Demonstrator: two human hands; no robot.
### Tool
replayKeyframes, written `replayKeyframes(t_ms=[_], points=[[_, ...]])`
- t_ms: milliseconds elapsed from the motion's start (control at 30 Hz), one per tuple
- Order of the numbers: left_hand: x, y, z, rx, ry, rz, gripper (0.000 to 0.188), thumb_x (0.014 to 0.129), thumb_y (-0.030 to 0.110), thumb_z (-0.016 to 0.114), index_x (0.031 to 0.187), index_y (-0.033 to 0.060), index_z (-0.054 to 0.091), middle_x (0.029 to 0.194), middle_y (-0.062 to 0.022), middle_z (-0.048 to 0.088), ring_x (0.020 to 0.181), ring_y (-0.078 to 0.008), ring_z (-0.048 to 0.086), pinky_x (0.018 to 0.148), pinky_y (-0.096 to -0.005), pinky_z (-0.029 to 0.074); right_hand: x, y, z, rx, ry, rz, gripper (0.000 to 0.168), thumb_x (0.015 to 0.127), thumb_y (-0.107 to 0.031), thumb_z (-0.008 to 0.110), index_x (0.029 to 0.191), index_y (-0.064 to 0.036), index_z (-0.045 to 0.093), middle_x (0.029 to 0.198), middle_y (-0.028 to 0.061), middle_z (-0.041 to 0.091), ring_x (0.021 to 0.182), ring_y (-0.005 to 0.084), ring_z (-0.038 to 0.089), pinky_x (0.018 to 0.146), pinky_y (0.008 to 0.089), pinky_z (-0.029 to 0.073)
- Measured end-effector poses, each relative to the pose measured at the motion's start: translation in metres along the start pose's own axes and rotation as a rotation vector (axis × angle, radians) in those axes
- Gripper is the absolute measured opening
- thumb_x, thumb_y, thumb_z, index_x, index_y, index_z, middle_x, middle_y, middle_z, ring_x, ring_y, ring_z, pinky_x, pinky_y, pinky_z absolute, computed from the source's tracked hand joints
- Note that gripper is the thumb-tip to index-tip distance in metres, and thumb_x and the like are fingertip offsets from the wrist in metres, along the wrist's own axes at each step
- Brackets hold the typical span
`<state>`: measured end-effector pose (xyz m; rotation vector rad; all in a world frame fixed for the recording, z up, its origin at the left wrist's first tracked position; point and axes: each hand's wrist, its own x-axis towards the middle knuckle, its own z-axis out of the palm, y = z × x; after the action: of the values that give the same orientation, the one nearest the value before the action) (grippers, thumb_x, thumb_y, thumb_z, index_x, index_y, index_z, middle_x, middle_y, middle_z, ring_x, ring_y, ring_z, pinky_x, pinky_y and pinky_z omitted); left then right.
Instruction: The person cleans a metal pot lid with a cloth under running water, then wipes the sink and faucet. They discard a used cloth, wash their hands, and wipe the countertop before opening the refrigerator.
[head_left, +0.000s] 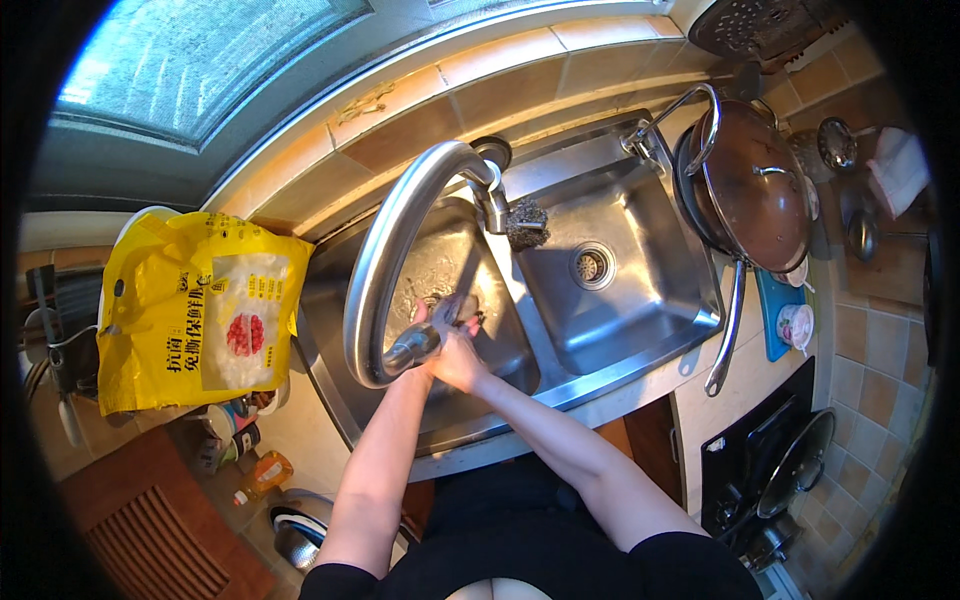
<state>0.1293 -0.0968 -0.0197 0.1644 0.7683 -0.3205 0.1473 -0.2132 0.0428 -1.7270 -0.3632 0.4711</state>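
Both of my hands are together over the left basin of a stainless steel double sink (559, 371), beneath the curved kitchen faucet (367, 277). Water appears to run from its spray head (411, 349) over them. My left hand (421, 310) is mostly hidden behind the spray head, with fingertips showing beyond it. Beside it, touching or nearly so, my right hand (459, 360) shows its back and wrist. A greyish blur lies between the fingers; whether it is only water or something held, I cannot tell. A steel wool scourer (527, 223) sits by the divider.
A yellow plastic bag (161, 300) with printing stands left of the sink. An orange bottle (264, 476) lies near it. Right of the sink, a lidded pan (757, 187) points its metal handle (726, 330) toward me. A glass lid (799, 461) is near the black hob (750, 442).
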Motion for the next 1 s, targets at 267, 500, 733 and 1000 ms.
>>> replayKeyframes(t_ms=[267,500,733,1000], points=[[0.031,-0.006,-0.008,0.26,-0.03,0.117,0.044,0.097,0.041,0.057,0.111,-0.0004,0.057,0.107,-0.014,0.065,0.087,-0.0225,0.063,0.073,-0.0315,0.055,0.01,-0.009,-0.009,0.011,-0.003,0.155,0.021,0.076,-0.022,0.067,0.071,-0.002,0.068,0.077,0.0236,0.067,0.074,0.0379,0.068,0.068,0.0437,0.052],[-0.006,-0.014,0.052,0.095,-0.12,0.185,0.032,0.1,0.038,0.052,0.099,0.0076,0.06,0.092,-0.0049,0.063,0.089,-0.0185,0.061,0.082,-0.035,0.053,0.048,0.061,0.027,-0.386,0.332,0.127,0.026,0.086,-0.033,0.058,0.075,-0.011,0.066,0.077,0.0176,0.067,0.076,0.0381,0.065,0.07,0.0479,0.051],[-0.001,-0.015,0.041,0.209,0.276,0.314,0.056,0.098,0.056,0.042,0.12,0.006,0.057,0.116,-0.0116,0.063,0.104,-0.0231,0.061,0.095,-0.0359,0.049,0.039,0.038,0.002,0.683,-0.004,0.501,0.051,0.093,-0.03,0.058,0.14,-0.013,0.048,0.12,0.0065,0.061,0.116,0.0189,0.054,0.097,0.0345,0.044],[0.004,0.015,0.005,0.215,0.156,0.268,0.059,0.094,0.065,0.041,0.114,0.0113,0.056,0.11,-0.0078,0.059,0.104,-0.0232,0.055,0.096,-0.0405,0.045,0.015,0.015,0.039,0.42,0.298,0.164,0.025,0.094,-0.025,0.059,0.111,-0.007,0.057,0.1,0.0092,0.06,0.096,0.0238,0.06,0.084,0.0355,0.047]])
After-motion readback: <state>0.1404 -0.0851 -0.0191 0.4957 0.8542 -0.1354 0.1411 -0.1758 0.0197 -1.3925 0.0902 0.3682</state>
